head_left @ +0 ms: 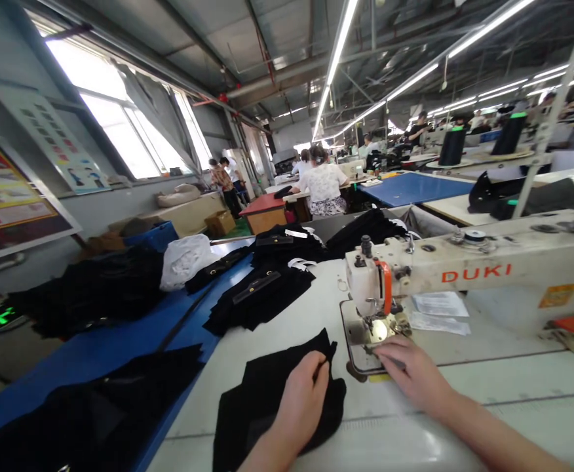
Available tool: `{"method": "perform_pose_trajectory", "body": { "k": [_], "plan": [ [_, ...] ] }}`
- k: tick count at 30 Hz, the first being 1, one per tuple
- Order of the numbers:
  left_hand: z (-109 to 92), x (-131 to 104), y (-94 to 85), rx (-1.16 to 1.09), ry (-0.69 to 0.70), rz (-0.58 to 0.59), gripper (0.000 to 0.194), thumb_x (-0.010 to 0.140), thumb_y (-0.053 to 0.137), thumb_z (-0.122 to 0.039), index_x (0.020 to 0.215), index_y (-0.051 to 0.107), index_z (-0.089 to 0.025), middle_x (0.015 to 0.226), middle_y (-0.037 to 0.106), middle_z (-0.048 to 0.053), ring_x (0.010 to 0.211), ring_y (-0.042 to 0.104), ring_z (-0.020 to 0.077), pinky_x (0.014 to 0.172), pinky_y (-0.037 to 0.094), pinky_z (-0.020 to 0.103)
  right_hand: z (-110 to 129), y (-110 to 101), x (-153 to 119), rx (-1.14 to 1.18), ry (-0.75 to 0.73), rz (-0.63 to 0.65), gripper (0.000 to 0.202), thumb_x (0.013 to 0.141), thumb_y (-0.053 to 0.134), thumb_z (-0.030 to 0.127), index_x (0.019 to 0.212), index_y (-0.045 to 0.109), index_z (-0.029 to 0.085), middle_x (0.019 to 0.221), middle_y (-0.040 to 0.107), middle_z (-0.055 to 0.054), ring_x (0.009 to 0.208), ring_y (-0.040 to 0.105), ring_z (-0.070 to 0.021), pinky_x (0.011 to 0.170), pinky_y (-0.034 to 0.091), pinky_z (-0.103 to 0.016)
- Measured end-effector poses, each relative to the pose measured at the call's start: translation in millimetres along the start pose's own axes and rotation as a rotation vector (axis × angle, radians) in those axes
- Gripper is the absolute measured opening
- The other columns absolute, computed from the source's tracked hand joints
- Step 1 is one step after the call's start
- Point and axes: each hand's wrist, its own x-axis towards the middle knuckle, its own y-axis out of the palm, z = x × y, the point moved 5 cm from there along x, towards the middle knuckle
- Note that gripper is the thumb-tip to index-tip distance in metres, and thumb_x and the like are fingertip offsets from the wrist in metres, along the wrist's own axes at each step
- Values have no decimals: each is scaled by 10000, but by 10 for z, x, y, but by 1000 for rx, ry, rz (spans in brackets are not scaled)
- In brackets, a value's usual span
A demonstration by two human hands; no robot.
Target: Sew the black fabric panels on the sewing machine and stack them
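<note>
Low centre of the frame, our left hand (303,393) pinches the upper edge of a black fabric piece (267,400) lying flat on the white bench (464,419), fingers clenched on the cloth. Our right hand (409,373) lies just right of it, fingers released and flat, tips at the needle plate of the DUKI sewing machine (464,272). More black garments (262,292) are stacked behind, centre frame.

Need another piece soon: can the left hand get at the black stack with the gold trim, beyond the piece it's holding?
Probably yes. The left hand grips a black fabric piece; bare table lies between it and the stack, though it's a forward stretch.
</note>
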Motion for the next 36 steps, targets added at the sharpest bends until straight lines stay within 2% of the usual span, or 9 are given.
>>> {"method": "perform_pose_trajectory", "body": {
  "k": [2, 5, 9, 14, 20, 26, 31, 33, 36],
  "plan": [
    [-73, 49, 38, -37, 18, -11, 225, 913, 390, -300, 786, 552, -209, 754, 608, 9, 710, 580, 158, 685, 454, 272, 181, 139, -49, 214, 139, 53, 254, 894, 511, 282, 1056, 688, 197, 1051, 688, -93, 971, 627, -229, 885, 484, -349],
    [-126, 88, 27, -55, 42, -46, 216, 914, 400, -302, 832, 576, -208, 784, 625, 13, 730, 597, 161, 701, 471, 282, 430, 429, -48, 491, 263, 173, 345, 808, 611, 261, 1148, 637, 205, 994, 690, -56, 874, 629, -199, 761, 494, -289],
    [-111, 102, -11, -38, 67, -98, 233, 920, 415, -339, 875, 603, -209, 795, 650, 18, 711, 623, 168, 678, 509, 294, 388, 643, 77, 619, 424, 106, 249, 684, 673, 160, 930, 638, 173, 684, 585, 28, 622, 524, -125, 587, 414, -233],
    [39, 60, 40, 100, 190, -115, 336, 946, 389, -370, 1136, 611, -203, 1182, 662, 84, 1061, 639, 206, 905, 527, 355, 180, 590, 97, 634, 522, -10, 192, 678, 688, 173, 659, 497, 190, 574, 434, 71, 544, 449, -96, 519, 386, -216],
    [105, 13, 361, 552, 516, 144, 452, 954, 395, -365, 1386, 472, -255, 1455, 477, 80, 1328, 447, 260, 1045, 423, 476, 30, 455, -3, 700, 644, -50, 224, 690, 575, 52, 832, 516, 216, 672, 451, 67, 548, 481, -102, 493, 484, -224],
    [43, 198, 414, 642, 590, 211, 479, 966, 372, -406, 1434, 396, -308, 1499, 416, 56, 1362, 403, 251, 1055, 397, 464, -74, 159, -53, 445, 439, -63, 336, 734, 522, 9, 999, 598, 201, 729, 598, 29, 670, 595, -127, 670, 504, -244],
    [45, 327, 455, 625, 568, 222, 524, 935, 409, -514, 1423, 410, -323, 1499, 414, 47, 1366, 396, 273, 1072, 365, 486, -382, -551, -101, -72, 263, -168, 232, 800, 531, 53, 918, 670, 197, 915, 673, -44, 848, 623, -173, 796, 489, -288],
    [70, 367, 488, 622, 555, 223, 537, 927, 411, -534, 1421, 413, -322, 1500, 410, 46, 1372, 385, 278, 1076, 356, 495, -576, -873, -107, -291, 277, -210, 218, 837, 524, 74, 935, 682, 188, 960, 675, -67, 918, 611, -195, 846, 474, -310],
    [111, 406, 537, 614, 556, 222, 562, 918, 420, -553, 1433, 384, -331, 1513, 385, 46, 1384, 365, 284, 1085, 341, 510, -822, -1153, -89, -536, 352, -137, 171, 859, 557, 118, 941, 696, 171, 997, 671, -89, 955, 596, -214, 855, 461, -314]
  ]
}}
